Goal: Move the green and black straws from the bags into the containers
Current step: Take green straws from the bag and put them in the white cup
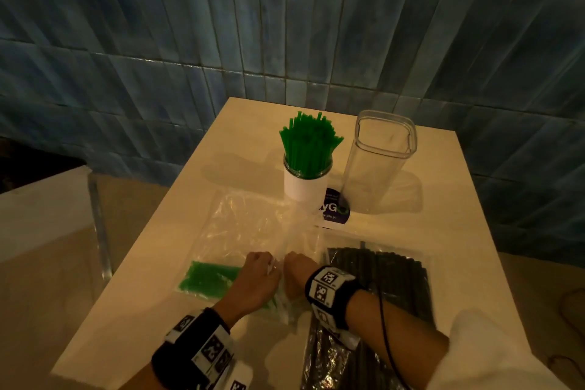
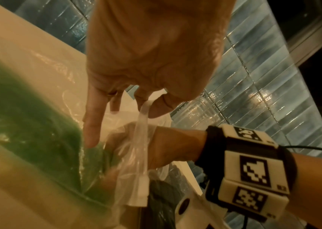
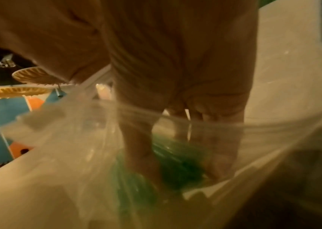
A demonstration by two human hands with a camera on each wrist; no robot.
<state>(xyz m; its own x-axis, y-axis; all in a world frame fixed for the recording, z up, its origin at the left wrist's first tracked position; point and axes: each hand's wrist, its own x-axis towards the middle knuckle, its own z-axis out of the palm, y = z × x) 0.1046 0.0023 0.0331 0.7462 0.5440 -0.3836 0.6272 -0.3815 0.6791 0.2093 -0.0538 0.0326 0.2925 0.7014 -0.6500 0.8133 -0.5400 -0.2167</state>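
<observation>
A clear plastic bag (image 1: 240,225) lies on the white table (image 1: 443,231), with green straws (image 1: 205,277) bunched at its near left end. My left hand (image 1: 258,279) pinches the bag's mouth strip (image 2: 143,139) between thumb and finger and holds it up. My right hand (image 1: 294,266) reaches inside the bag (image 3: 67,139); its thumb and fingers curl round a bunch of green straws (image 3: 181,167). A bag of black straws (image 1: 389,272) lies under my right forearm. Behind stand a white-banded jar (image 1: 304,187) full of green straws (image 1: 308,142) and an empty clear square container (image 1: 380,155).
A purple and white card (image 1: 335,209) lies between the jar and the bags. The table ends at a blue tiled wall (image 1: 285,25) at the back. To the left is a lower white surface (image 1: 38,215) with a gap between.
</observation>
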